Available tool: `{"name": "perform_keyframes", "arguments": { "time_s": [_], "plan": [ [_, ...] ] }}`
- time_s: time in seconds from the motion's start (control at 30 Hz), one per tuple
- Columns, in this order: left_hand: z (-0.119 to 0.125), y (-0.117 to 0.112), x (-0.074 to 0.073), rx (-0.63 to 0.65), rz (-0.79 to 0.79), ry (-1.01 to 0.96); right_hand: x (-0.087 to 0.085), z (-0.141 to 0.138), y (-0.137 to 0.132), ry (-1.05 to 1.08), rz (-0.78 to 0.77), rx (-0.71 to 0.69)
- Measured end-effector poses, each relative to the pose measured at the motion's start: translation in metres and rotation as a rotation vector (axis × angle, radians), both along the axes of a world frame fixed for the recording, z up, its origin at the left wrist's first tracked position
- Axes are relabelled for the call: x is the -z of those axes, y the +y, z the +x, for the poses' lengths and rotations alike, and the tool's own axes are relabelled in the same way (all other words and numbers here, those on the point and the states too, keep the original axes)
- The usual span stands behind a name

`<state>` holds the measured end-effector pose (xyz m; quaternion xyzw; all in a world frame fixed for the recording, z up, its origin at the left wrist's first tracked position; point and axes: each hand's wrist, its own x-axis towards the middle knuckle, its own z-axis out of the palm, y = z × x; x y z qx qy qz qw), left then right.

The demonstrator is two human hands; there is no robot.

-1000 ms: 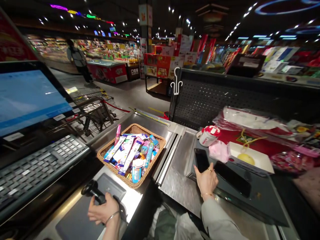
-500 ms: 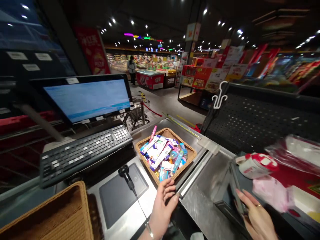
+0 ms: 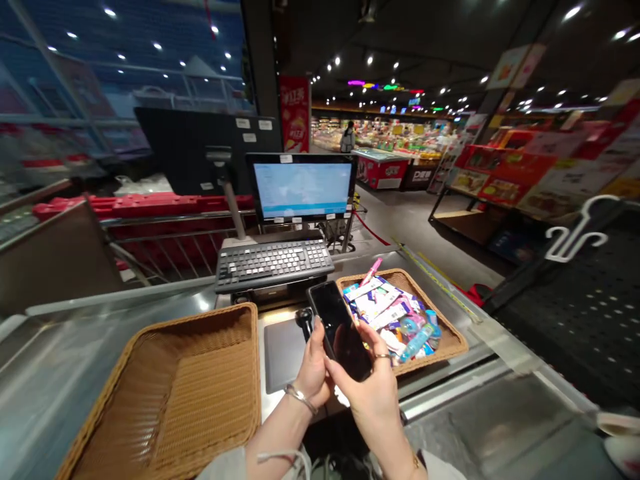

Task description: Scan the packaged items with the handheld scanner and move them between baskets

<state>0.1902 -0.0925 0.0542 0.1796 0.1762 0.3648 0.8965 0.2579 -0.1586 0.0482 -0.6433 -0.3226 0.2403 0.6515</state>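
A black smartphone (image 3: 341,330) is held upright at a slant in front of me, its dark screen facing me. My right hand (image 3: 374,393), with a ring on one finger, is closed around its lower right side. My left hand (image 3: 314,373) grips the phone's lower left edge, thumb pointing up; its other fingers are partly hidden. Just behind the phone, a black handheld scanner (image 3: 303,320) rests on a grey mat (image 3: 283,360). To the right of the phone is a wicker basket (image 3: 453,340) full of small colourful packets and tubes.
A larger wicker basket (image 3: 215,393) stands on the metal counter at left. A keyboard (image 3: 275,262) and a lit monitor (image 3: 303,187) are behind the scanner. A white hook (image 3: 575,230) hangs on a black perforated panel at right. A person (image 3: 347,138) stands far back.
My right hand has come from the box at the right to the middle with the phone. My left hand has closed on the phone too. The view has turned left.
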Motion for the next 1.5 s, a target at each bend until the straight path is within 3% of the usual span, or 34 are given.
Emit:
{"name": "perform_keyframes", "arguments": {
  "time_s": [0.13, 0.23, 0.33, 0.43, 0.53, 0.63, 0.87, 1.07, 1.3, 1.5],
  "plan": [
    [-0.029, 0.011, 0.001, 0.005, 0.006, -0.095, -0.009, -0.016, 0.004, 0.023, 0.019, -0.191],
    [-0.043, 0.017, -0.001, -0.104, -0.010, -0.137, -0.009, -0.017, 0.005, 0.121, 0.004, -0.246],
    [-0.055, 0.020, -0.002, -0.214, -0.036, -0.165, -0.005, -0.009, 0.006, 0.278, -0.133, -0.298],
    [-0.064, 0.022, 0.000, -0.257, -0.024, -0.198, -0.007, -0.004, 0.008, 0.468, -0.267, -0.565],
    [-0.069, 0.022, 0.001, -0.222, -0.021, -0.191, -0.017, -0.008, 0.011, 0.589, -0.242, -0.809],
    [-0.074, 0.022, 0.001, -0.176, -0.025, -0.212, -0.026, -0.016, 0.015, 0.643, -0.213, -0.917],
    [-0.080, 0.022, 0.004, -0.098, -0.004, -0.219, -0.022, -0.027, 0.025, 0.660, -0.221, -0.929],
    [-0.080, 0.016, 0.005, -0.084, -0.014, -0.110, -0.025, -0.032, 0.037, 0.870, -0.240, -0.694],
    [-0.084, 0.013, 0.000, -0.076, -0.006, -0.120, -0.032, -0.027, 0.030, 0.971, -0.247, -0.854],
    [-0.088, 0.009, 0.000, -0.071, 0.060, -0.136, -0.021, -0.026, 0.028, 0.968, -0.232, -0.778]
  ]
}}
